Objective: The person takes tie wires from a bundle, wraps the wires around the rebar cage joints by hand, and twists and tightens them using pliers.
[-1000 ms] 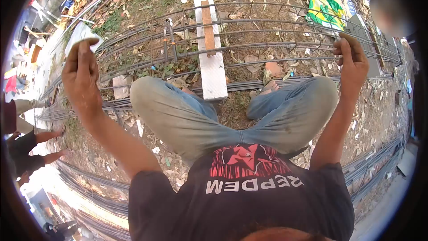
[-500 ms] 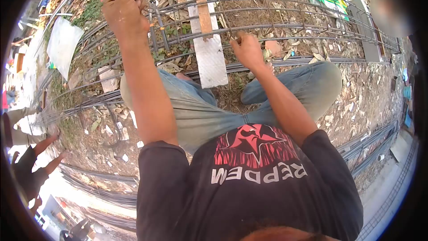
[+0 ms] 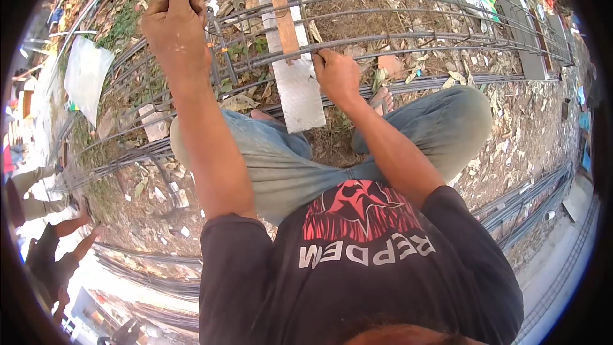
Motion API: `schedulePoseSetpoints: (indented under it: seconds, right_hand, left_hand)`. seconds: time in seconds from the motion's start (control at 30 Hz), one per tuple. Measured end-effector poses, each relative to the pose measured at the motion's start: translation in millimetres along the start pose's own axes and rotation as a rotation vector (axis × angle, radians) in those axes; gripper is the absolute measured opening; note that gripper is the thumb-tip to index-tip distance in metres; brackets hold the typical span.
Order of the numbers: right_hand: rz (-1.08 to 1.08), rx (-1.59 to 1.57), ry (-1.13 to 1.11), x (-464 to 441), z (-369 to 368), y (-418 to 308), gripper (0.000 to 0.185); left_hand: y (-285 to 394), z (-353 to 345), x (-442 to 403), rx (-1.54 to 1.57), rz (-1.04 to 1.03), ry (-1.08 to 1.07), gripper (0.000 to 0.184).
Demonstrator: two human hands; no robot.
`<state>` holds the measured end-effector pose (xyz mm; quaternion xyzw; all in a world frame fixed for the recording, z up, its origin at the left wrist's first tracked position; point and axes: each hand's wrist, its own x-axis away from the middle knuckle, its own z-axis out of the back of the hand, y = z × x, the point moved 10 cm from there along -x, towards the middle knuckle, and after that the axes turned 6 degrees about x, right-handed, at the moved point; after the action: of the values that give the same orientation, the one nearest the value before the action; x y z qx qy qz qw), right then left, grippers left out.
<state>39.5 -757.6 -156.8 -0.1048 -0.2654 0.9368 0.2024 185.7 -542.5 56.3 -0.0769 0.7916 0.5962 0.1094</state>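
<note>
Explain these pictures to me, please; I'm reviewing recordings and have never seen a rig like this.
There is no machine: a person sits working with two bare hands, filmed by one camera worn on the head, looking forward and down. That is why the black printed T-shirt and faded blue jeans appear below.

On the leaf-strewn brown ground lies a long dark steel-bar cage, its bars crossing over a long white board. Metal pincers with dark, orange-marked handles stand among the bars.

The left hand is raised with curled fingers; the right hand is beside the board, fingertips near a bar. Whether either holds anything is unclear.
</note>
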Motion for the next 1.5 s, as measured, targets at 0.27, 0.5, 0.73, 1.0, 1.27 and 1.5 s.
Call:
schedulePoseSetpoints:
  seconds: [0.27,0.5,0.73,1.0,1.27,1.5]
  right_hand:
    - [-0.046,-0.059,-0.018,-1.1,-4.9,9.1,0.021]
    - [-0.059,-0.091,-0.042,-1.6,-4.6,12.9,0.022]
    - [0.067,-0.001,0.050,0.6,4.4,3.5,0.019]
    - [0.106,-0.002,0.061,2.3,6.5,1.5,0.016]
    - [-0.167,0.027,-0.237,9.4,-16.2,36.4,0.034]
    - [-0.131,-0.245,-0.204,-17.6,119.2,11.2,0.040]
  left_hand:
    - [-6.8,-6.5,2.9,-0.062,-0.015,-0.051,0.028]
    - [-8.6,-13.3,3.6,-0.067,0.005,-0.064,0.028]
    - [-12.9,-23.3,4.1,-0.064,0.027,-0.088,0.030]
    - [-10.9,-21.0,4.3,-0.098,0.047,-0.068,0.029]
    - [-12.8,-15.7,2.4,-0.044,0.079,-0.070,0.029]
    - [-47.6,-78.5,42.1,0.165,0.327,-0.262,0.030]
